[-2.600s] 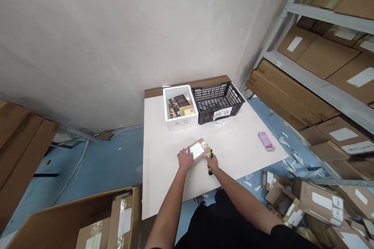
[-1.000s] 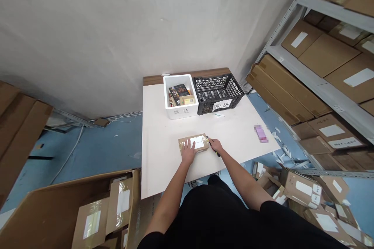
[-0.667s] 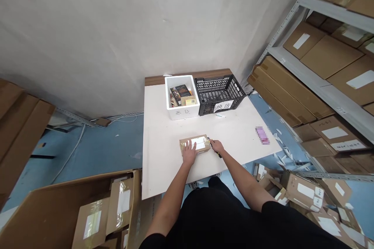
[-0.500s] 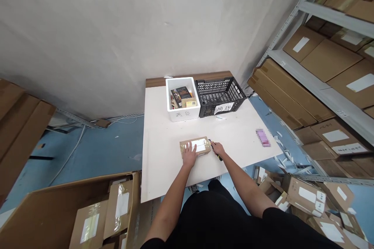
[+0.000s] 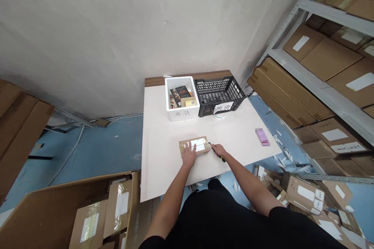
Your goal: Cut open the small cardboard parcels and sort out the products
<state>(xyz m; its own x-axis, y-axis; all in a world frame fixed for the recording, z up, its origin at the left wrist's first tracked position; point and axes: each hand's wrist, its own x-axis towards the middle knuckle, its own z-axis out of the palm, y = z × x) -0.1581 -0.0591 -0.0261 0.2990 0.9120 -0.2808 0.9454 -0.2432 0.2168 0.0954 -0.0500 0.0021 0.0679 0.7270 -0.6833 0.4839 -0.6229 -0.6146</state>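
A small taped cardboard box [image 5: 206, 144] with a white label lies flat on the white table [image 5: 163, 163]. My left hand [image 5: 189, 155] rests on its top with the fingers spread, pressing near the label's left part. To the right of the box, my right hand [image 5: 219, 150] is closed around a black and yellow utility knife [image 5: 222, 158]. The knife's blade end points at the box's right end; whether it touches the cardboard I cannot tell.
Behind the box stand a white foam box [image 5: 182, 114] holding small packages and a black plastic crate [image 5: 220, 97]. A pixelated purple item [image 5: 262, 137] lies at the table's right. A large carton [image 5: 136, 190] of parcels is at left; loose boxes [image 5: 304, 192] and shelves [image 5: 324, 87] are at right.
My right hand and the utility knife have shifted slightly to the right, and the knife lies at a flatter angle. My left hand stays on the box.
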